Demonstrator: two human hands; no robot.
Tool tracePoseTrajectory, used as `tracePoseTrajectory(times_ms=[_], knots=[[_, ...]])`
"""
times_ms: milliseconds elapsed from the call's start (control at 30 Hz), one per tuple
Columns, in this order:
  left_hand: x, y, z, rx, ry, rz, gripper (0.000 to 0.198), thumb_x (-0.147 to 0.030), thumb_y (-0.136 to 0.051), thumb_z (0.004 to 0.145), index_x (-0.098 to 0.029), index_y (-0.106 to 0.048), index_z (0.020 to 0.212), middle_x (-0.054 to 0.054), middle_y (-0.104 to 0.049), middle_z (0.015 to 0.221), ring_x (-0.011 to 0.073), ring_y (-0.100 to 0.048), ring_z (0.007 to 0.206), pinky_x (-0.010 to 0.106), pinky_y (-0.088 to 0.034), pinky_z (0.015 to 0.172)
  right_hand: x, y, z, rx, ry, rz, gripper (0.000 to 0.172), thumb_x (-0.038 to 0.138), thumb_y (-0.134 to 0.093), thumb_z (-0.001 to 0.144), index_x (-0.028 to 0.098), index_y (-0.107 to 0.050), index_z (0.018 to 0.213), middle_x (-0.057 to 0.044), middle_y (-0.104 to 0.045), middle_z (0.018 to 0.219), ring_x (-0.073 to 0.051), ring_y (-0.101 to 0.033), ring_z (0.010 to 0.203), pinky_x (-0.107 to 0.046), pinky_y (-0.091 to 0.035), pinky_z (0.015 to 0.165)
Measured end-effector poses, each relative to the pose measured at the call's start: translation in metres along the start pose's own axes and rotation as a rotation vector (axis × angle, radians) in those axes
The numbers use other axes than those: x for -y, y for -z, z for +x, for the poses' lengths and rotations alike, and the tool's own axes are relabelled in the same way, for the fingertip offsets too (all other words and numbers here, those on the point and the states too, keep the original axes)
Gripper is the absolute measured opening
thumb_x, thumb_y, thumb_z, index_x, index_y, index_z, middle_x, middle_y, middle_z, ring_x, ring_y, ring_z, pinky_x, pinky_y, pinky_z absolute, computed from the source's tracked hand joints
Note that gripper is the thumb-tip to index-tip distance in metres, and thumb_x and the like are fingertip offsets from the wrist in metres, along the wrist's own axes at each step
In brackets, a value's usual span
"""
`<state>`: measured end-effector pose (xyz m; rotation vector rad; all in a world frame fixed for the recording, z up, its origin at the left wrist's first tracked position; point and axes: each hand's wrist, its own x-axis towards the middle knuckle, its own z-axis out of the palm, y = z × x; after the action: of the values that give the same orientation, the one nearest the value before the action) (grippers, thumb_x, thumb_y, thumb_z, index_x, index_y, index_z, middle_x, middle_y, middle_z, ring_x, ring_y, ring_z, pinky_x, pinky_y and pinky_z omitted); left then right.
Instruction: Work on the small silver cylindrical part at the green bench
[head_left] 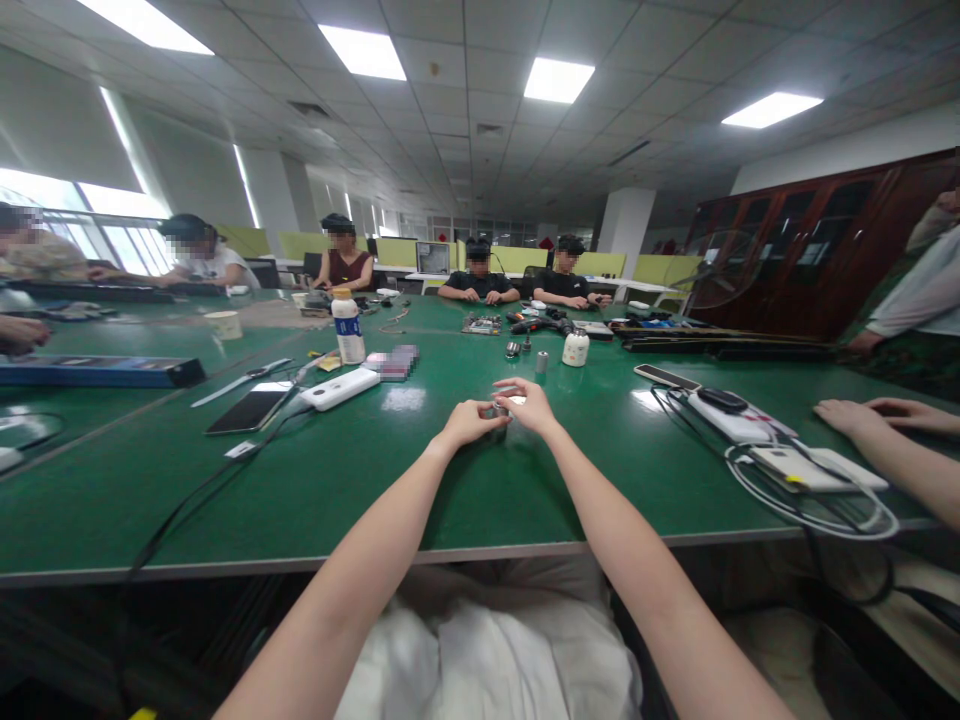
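Both of my arms reach out over the green table [360, 480]. My left hand [471, 419] and my right hand [523, 402] meet near the table's middle, fingers curled round a small greyish object [496, 418] held between them. It is too small and too covered to name. The right hand's fingers pinch at its top, and the left hand grips its side.
A white power strip [339, 388], a dark phone [251, 408], scissors [241, 381] and a white bottle [348, 326] lie to the left. Right: a phone [666, 376], white devices with coiled cables [810, 480], another person's hands [870, 413]. Several people sit at the far side.
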<state>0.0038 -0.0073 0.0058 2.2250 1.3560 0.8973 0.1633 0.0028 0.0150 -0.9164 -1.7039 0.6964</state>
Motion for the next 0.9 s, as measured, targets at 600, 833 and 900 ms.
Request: tracePoseTrajectory(times_ms=[600,833,900], knots=[[0.001,-0.001,0.000,-0.080,0.055,0.088,0.050,-0.058,-0.062,0.074,-0.021,-0.072,0.107,0.000,-0.061,0.059,0.0164,-0.056,0.060,0.022,-0.032,0.054,-0.057,0.024,-0.001,-0.008,-0.274,-0.098,0.014,0.022,-0.063,0.088,0.012,-0.064,0.098,-0.004,-0.069,0.089,-0.015,-0.068,0.081,-0.034,-0.056,0.077],[0.002,-0.002,0.001,-0.086,0.044,0.082,0.048,-0.057,-0.063,0.074,-0.020,-0.074,0.103,0.000,-0.060,0.057,0.0162,-0.055,0.057,0.023,-0.031,0.052,-0.064,0.029,0.005,-0.070,-0.277,-0.096,0.020,0.028,-0.056,0.093,0.013,-0.061,0.106,-0.006,-0.064,0.102,-0.016,-0.064,0.087,-0.035,-0.055,0.077],[0.002,-0.002,0.001,-0.087,0.038,0.075,0.050,-0.057,-0.063,0.074,-0.020,-0.073,0.105,-0.001,-0.059,0.057,0.0160,-0.054,0.057,0.023,-0.030,0.052,-0.065,0.028,0.004,-0.079,-0.271,-0.084,0.019,0.025,-0.062,0.089,0.012,-0.062,0.103,-0.005,-0.067,0.096,-0.015,-0.066,0.082,-0.034,-0.056,0.076]])
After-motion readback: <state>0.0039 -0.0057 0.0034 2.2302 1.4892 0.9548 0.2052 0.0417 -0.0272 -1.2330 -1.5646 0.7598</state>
